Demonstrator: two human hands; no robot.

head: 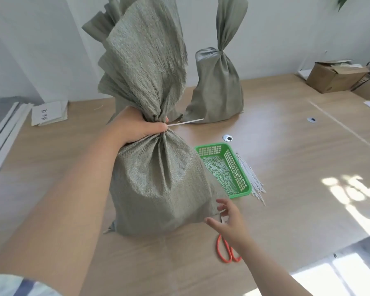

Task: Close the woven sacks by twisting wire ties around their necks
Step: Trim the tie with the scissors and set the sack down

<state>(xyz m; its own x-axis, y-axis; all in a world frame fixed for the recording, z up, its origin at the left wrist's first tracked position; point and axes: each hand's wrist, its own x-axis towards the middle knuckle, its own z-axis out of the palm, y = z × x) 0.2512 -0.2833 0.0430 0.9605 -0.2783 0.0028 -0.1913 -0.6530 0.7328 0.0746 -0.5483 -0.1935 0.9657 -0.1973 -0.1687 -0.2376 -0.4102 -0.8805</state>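
Observation:
A grey-green woven sack (156, 189) stands upright on the wooden table in front of me. My left hand (137, 127) is clamped around its gathered neck. A white wire tie (186, 122) sticks out to the right from under that hand's fingers. My right hand (229, 221) hovers low at the sack's right foot, fingers spread, just above the blades of orange-handled scissors (226, 251) lying on the table. It holds nothing.
A green plastic basket (239, 167) with cut tie pieces sits right of the sack, with a bundle of long white ties (252, 182) beside it. A second sack (216, 90) with a twisted neck stands behind, another (103, 24) behind the held one. A cardboard box (335, 75) is far right, papers (49, 113) far left.

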